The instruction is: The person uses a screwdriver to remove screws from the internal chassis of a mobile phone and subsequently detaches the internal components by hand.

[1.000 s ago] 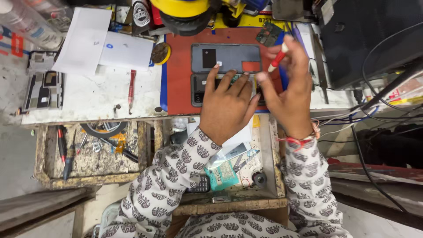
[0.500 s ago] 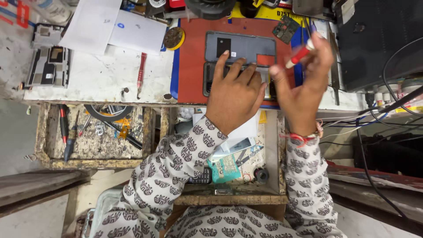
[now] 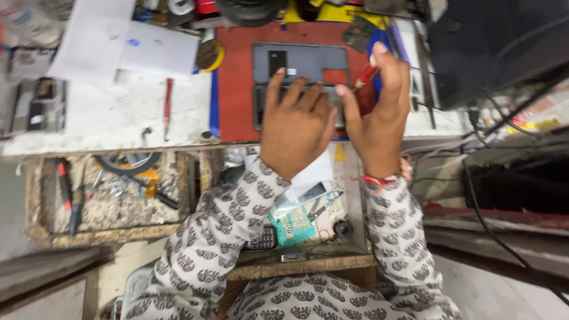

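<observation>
Pressing flat, the left hand (image 3: 296,127) holds the grey phone body (image 3: 299,106) on the red mat (image 3: 234,89). The right hand (image 3: 379,118) pinches a red screwdriver (image 3: 366,74). Keep the phone steady and go gently.

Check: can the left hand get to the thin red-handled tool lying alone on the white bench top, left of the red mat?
Probably yes. The left hand lies flat on the dark phone part on the red mat. The thin red-handled tool lies in the open on the white bench top, nothing over it or between.
</observation>
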